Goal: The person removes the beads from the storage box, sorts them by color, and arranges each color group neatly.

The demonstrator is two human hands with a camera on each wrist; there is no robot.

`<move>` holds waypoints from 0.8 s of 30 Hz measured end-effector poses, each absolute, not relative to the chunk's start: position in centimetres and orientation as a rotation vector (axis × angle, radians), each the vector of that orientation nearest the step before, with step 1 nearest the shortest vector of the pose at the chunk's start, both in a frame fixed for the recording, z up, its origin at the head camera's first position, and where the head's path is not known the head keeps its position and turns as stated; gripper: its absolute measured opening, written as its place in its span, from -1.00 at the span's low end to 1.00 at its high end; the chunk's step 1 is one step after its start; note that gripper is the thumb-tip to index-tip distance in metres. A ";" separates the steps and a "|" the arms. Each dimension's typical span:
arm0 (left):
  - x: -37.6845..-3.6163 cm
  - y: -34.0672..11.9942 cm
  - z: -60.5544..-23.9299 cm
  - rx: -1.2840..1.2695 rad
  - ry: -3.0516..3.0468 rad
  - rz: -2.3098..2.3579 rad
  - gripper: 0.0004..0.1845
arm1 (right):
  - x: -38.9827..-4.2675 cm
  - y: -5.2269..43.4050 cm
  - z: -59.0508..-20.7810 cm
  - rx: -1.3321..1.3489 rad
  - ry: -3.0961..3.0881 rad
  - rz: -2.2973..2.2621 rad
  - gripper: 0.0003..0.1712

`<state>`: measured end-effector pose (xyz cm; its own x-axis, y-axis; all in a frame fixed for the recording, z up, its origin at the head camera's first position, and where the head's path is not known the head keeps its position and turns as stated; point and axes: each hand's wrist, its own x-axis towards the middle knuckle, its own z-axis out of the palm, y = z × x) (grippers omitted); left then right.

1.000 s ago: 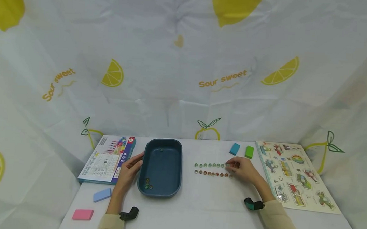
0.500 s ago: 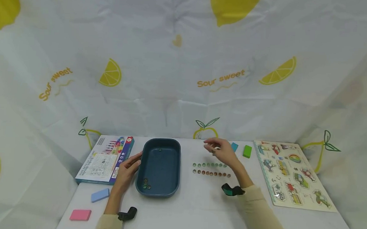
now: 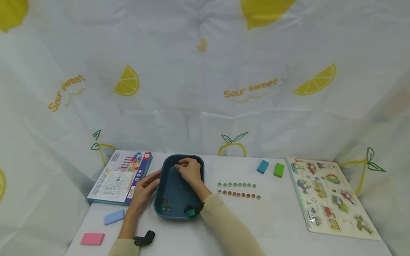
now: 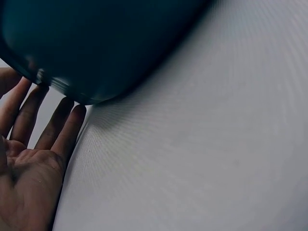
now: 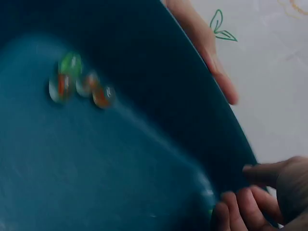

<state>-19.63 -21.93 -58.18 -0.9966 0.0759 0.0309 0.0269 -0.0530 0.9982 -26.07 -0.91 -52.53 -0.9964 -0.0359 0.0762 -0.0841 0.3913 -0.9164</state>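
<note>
A dark blue tray [image 3: 178, 191] stands left of the middle of the table. My left hand [image 3: 145, 190] lies along its left side, fingertips touching the outer wall in the left wrist view. Inside the tray is my right hand [image 3: 191, 172], reaching down at the far end. In the right wrist view its thumb and fingers are apart, close to a sliver of a green marble [image 5: 210, 211] that they mostly hide. Several green and orange marbles [image 3: 166, 205] cluster in the near left corner. To the right, green marbles [image 3: 239, 185] and brownish-orange marbles [image 3: 238, 194] form two rows.
A boxed set [image 3: 118, 177] lies behind my left wrist. Light blue [image 3: 114, 217] and pink blocks [image 3: 92, 238] are at the near left. Blue [image 3: 263, 167] and green blocks [image 3: 279, 170] lie at the back, near a picture puzzle board [image 3: 329, 198] on the right.
My right hand has left the far right end of the upper marble row, swung left over the table and come down inside the tray. My left hand stays at the tray's side.
</note>
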 end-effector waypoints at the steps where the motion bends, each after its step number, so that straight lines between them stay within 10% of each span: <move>1: -19.6 -21.9 -58.2 0.126 2.138 2.251 -0.46 | -26.1 -1.2 -53.0 0.055 -2.587 1.661 -0.76; 24: -20.0 -21.9 -58.5 0.083 2.123 2.271 -0.45 | -26.4 -2.1 -54.2 -0.132 -2.686 1.391 -0.84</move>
